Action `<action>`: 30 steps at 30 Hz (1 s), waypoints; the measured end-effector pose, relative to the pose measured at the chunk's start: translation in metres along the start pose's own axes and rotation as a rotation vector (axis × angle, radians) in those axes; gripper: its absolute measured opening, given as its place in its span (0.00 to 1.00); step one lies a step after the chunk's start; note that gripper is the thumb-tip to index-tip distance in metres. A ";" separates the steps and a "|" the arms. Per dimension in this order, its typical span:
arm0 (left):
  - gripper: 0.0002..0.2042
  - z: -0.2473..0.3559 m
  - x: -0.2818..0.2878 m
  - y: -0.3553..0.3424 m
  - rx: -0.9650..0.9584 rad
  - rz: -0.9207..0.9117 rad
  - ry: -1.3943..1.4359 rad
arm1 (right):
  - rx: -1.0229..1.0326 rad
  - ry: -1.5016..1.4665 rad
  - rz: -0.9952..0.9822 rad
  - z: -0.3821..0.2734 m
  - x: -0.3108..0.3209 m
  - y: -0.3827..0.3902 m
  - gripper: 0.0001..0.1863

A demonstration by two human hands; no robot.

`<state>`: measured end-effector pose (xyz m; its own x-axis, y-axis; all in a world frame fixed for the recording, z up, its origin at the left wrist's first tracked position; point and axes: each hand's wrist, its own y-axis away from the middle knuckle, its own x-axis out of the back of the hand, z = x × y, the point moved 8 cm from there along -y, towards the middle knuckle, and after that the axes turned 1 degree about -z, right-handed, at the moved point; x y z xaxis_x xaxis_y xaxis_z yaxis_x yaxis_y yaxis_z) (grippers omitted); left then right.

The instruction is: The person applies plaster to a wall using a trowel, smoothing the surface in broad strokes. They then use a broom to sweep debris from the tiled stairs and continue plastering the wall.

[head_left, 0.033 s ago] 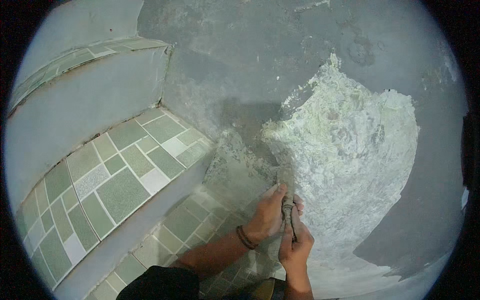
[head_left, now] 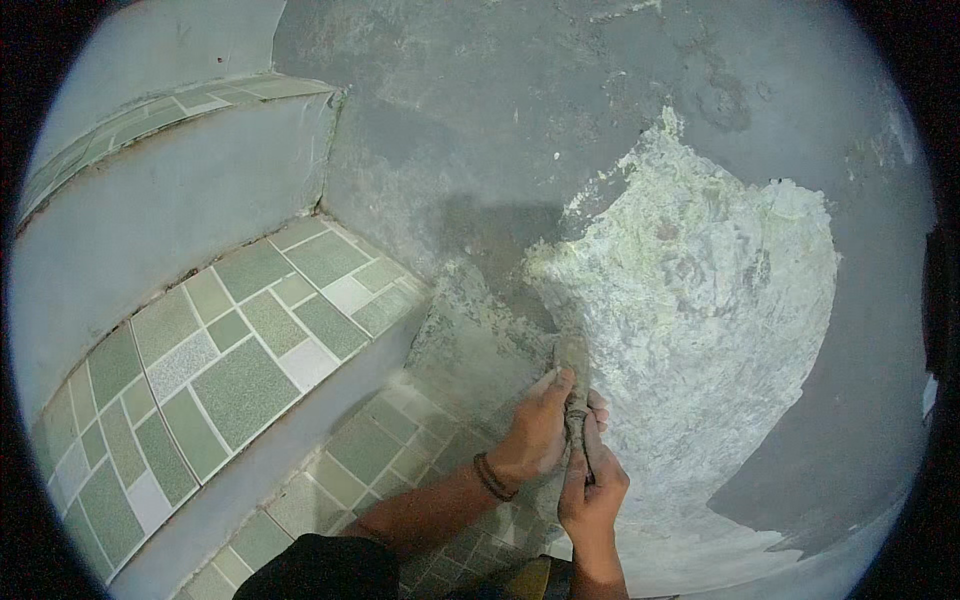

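Note:
Both of my hands are closed around a grey, dirt-crusted scraper (head_left: 573, 355), held upright close to the wall. My left hand (head_left: 537, 430), with dark bands at its wrist, grips the upper part near the flat blade, thumb on top. Lower down, my right hand (head_left: 593, 492) is wrapped round the handle. The blade points away from me, by the left edge of a large pale bare patch (head_left: 700, 310) on the grey painted wall. Whether the blade's tip touches the wall I cannot tell.
To the left rise steps with green and white tiled treads (head_left: 245, 395) and plain grey risers (head_left: 180, 190). Below my arms lies a tiled floor (head_left: 370, 440). Dark grey paint (head_left: 790, 450) surrounds the patch, with a smaller scraped area (head_left: 465, 320) left of the blade.

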<state>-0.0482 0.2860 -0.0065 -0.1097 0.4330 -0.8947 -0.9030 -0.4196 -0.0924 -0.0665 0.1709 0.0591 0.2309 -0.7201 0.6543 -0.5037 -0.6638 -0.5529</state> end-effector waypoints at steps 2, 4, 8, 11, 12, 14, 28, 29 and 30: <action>0.21 0.007 -0.002 -0.002 -0.049 -0.022 -0.013 | 0.016 0.012 0.002 -0.001 -0.003 -0.002 0.22; 0.21 0.010 -0.002 -0.003 -0.050 -0.019 -0.003 | 0.063 0.024 0.028 -0.004 -0.003 -0.004 0.21; 0.22 0.014 -0.003 -0.004 -0.034 -0.004 -0.023 | 0.079 -0.010 0.025 -0.006 -0.007 -0.008 0.21; 0.22 0.015 -0.002 -0.004 -0.024 -0.009 -0.037 | -0.006 0.018 -0.023 0.000 -0.011 -0.009 0.21; 0.22 0.016 -0.003 -0.005 -0.031 -0.013 -0.013 | 0.016 0.020 -0.010 -0.002 -0.010 -0.010 0.21; 0.23 0.016 -0.001 -0.007 -0.021 0.012 -0.006 | 0.009 0.017 -0.019 -0.003 -0.011 -0.011 0.22; 0.19 0.014 -0.011 -0.002 -0.030 -0.011 0.007 | 0.012 0.109 -0.026 -0.009 -0.009 -0.007 0.23; 0.20 0.012 -0.009 -0.001 -0.013 0.011 0.013 | 0.017 0.102 -0.029 -0.008 -0.010 -0.007 0.23; 0.20 0.010 -0.007 0.000 0.000 0.030 0.014 | 0.018 0.101 -0.019 -0.005 -0.011 -0.009 0.23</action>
<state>-0.0518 0.2905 0.0044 -0.1311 0.4088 -0.9031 -0.8992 -0.4327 -0.0653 -0.0690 0.1854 0.0598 0.1548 -0.6839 0.7129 -0.4846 -0.6814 -0.5485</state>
